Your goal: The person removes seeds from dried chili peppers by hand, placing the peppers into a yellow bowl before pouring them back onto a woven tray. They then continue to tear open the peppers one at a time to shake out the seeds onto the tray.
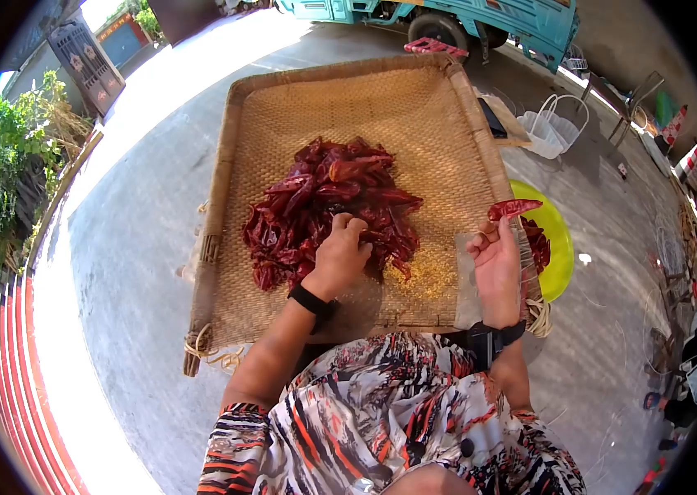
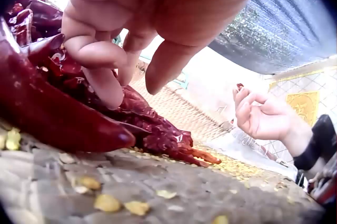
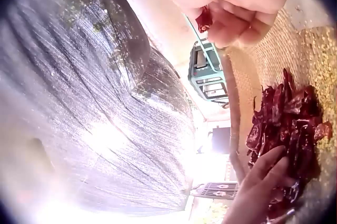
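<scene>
A heap of dried red chili peppers lies in the middle of a woven bamboo tray. My left hand is over the near side of this heap, its fingers bent down among the peppers. In the left wrist view the thumb hangs apart from the fingers, with no pepper between them. Over the tray's right edge, my right hand pinches one dried chili pepper, palm turned up. Only a small red bit of that pepper shows in the right wrist view.
Yellow seeds are scattered on the tray near the heap. Beyond the right edge sits a yellow-green basin with red peppers in it. A white basket stands farther back on the concrete floor, and a turquoise vehicle is behind.
</scene>
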`<state>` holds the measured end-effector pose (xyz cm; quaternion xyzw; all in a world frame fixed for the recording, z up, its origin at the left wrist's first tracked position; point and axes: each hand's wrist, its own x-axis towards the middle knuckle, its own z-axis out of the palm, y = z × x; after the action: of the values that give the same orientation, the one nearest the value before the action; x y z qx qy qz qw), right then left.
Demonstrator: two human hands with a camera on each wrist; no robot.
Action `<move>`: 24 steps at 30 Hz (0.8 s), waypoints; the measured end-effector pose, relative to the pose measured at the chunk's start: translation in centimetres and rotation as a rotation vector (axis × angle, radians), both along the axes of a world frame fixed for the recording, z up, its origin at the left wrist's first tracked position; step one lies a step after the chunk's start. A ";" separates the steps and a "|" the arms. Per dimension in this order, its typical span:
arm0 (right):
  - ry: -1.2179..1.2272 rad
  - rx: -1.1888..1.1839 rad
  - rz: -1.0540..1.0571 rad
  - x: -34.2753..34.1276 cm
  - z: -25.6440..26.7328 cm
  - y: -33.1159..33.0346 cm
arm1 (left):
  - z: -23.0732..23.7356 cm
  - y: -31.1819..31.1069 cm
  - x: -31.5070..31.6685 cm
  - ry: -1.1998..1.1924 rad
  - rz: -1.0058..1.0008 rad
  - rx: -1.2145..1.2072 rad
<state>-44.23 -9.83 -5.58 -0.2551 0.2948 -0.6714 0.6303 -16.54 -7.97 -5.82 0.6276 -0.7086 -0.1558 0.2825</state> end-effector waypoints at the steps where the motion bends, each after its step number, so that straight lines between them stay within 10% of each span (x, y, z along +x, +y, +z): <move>1: -0.023 0.026 0.006 -0.4 -0.1 -0.1 | -0.2 0.0 0.2 -0.025 -0.013 0.018; 24: 0.759 -0.103 0.444 5.7 -1.2 1.9 | 2.3 1.6 -1.2 -0.024 -0.152 0.032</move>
<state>-38.52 -7.91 -6.75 -0.5718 0.4098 -0.3920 0.5929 -17.79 -6.39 -3.55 0.5780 -0.7550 -0.1808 0.2514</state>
